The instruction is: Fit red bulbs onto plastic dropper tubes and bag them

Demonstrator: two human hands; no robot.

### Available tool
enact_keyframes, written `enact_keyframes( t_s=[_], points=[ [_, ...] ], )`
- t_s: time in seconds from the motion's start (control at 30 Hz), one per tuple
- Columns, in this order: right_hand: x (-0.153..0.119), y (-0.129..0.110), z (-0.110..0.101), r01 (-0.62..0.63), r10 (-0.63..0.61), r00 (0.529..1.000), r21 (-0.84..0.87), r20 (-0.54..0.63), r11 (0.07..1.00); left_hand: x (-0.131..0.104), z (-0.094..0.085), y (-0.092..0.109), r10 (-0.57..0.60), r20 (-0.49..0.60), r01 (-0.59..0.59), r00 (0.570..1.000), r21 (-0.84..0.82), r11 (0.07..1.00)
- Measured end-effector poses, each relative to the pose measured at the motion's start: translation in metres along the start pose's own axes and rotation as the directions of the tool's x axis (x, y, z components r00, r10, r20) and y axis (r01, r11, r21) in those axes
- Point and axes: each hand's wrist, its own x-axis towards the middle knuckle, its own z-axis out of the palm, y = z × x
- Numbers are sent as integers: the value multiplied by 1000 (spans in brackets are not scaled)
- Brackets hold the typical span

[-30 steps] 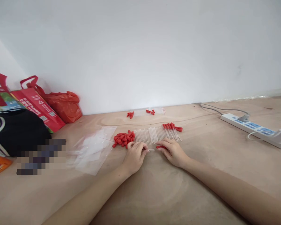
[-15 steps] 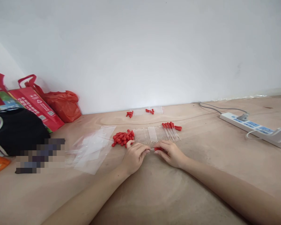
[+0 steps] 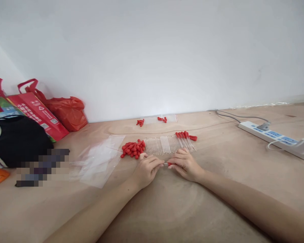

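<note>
My left hand [image 3: 147,169] pinches a thin clear tube [image 3: 165,164] near the middle of the table. At the tube's other end, my right hand [image 3: 186,166] is closed on a red rubber bulb [image 3: 169,164], mostly hidden by the fingers. Just beyond my hands lies a row of clear tubes [image 3: 155,146] side by side. A heap of red bulbs [image 3: 133,149] rests at the row's left end. Several tubes at the right end carry red bulbs [image 3: 182,135].
Clear plastic bags [image 3: 101,162] lie left of the heap. Farther back, small bags [image 3: 149,120] hold red pieces. A white power strip [image 3: 273,136] with cables is on the right. Red bags [image 3: 68,113] and a black bag [image 3: 20,140] stand at the left.
My right hand has shifted slightly right, and its fingers now cover less of the tabletop. The tube and bulb remain between my hands, slightly farther right.
</note>
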Motion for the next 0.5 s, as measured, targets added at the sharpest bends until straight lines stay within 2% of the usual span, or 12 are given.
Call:
enact_keyframes(
  t_s=[0.3, 0.5],
  points=[
    [7, -4, -6, 53, -51, 998, -63, 25, 997, 0, 1, 3, 35, 43, -38, 998, 91, 995],
    [9, -4, -2, 91, -86, 994, -88, 61, 992, 0, 2, 3, 71, 40, -74, 997, 79, 994]
  ],
)
